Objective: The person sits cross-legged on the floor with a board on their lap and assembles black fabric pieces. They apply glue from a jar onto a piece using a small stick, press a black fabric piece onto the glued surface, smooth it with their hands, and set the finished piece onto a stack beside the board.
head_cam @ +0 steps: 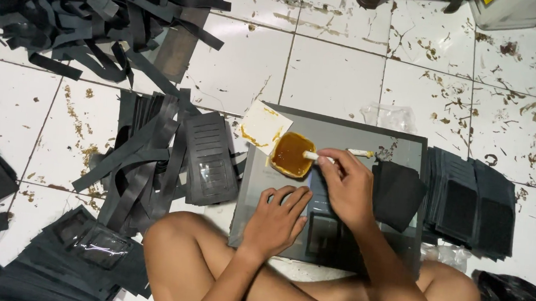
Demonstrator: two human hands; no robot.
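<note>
I sit cross-legged on a tiled floor with a grey work board (346,128) in front of me. My right hand (346,187) grips a white stick applicator (312,155) whose tip rests in a small yellow cup of brown glue (291,154) at the board's far left corner. My left hand (276,222) lies flat, fingers spread, on a black wallet-like piece (324,234) on the board. A second white stick (361,153) lies on the board just beyond my right hand. A black fabric piece (398,192) rests on the board's right side.
A glue-smeared white card (262,126) lies by the cup. Stacks of black cut pieces sit at the right (474,208), left (209,158) and bottom left (81,254). Loose black strips (133,165) and a scrap heap (87,15) lie on the left. The floor tiles carry glue stains.
</note>
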